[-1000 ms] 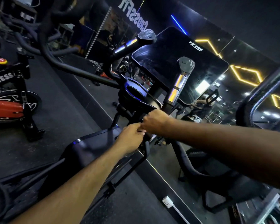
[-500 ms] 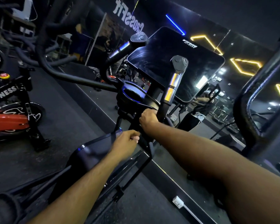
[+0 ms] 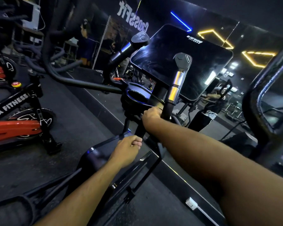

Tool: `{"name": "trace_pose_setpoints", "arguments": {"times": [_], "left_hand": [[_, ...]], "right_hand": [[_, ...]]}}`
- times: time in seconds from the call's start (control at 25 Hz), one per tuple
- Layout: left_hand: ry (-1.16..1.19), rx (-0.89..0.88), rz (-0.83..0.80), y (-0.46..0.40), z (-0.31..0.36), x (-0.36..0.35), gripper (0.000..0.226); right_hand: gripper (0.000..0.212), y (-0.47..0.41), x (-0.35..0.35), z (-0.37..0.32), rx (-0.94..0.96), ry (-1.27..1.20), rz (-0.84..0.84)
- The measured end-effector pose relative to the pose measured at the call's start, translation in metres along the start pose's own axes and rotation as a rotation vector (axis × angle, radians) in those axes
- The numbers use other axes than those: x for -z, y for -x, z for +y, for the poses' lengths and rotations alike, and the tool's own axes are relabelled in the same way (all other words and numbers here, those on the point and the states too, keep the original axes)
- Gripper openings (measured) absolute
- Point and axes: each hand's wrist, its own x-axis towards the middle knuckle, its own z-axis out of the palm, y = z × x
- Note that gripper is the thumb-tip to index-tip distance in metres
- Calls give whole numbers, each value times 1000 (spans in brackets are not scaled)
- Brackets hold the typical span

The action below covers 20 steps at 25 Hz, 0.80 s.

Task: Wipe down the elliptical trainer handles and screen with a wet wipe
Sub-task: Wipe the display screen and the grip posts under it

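- The elliptical trainer's right handle (image 3: 176, 88) stood upright just in front of you, black at the base, with silver bands and a dark button cap on top.
- Your right hand (image 3: 151, 114) wrapped its fingers round the black lower part of that handle; its grip was closed on the post, and whether a wipe lay inside it could not be told.
- Your left hand (image 3: 127, 150) sat lower and nearer you, fingers curled tight beside a black frame bar (image 3: 140, 130); what it held, if anything, was hidden.
- The left handle (image 3: 129, 48) leaned away to the upper left, apart from both hands.
- The screen (image 3: 180, 62) rose behind the handles, dark, glossy and streaked.
- A cup holder (image 3: 136, 96) with a blue-lit rim sat below the screen.
- The floor (image 3: 75, 115) was dark rubber matting.
- A red and black spin bike (image 3: 21, 115) stood on it to your left.
- A mirror wall (image 3: 255, 51) behind the trainer reflected yellow hexagon lights and a blue strip.
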Motion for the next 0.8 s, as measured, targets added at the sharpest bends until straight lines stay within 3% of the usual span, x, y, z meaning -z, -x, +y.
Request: {"name": "trace_pose_setpoints", "arguments": {"times": [0.2,0.28,0.48,0.8], "left_hand": [[-75,-44,-51,9,18,3,31],[-79,-69,-66,6,25,2,33],[-100,-101,-51,-3,28,6,30],[-69,-108,-27,-31,16,4,31]], "right_hand": [[37,35,30,23,204,-76,-28],[37,42,50,46,283,24,-104],[22,42,78,80,386,11,-256],[26,38,73,132,479,-89,-78]]}}
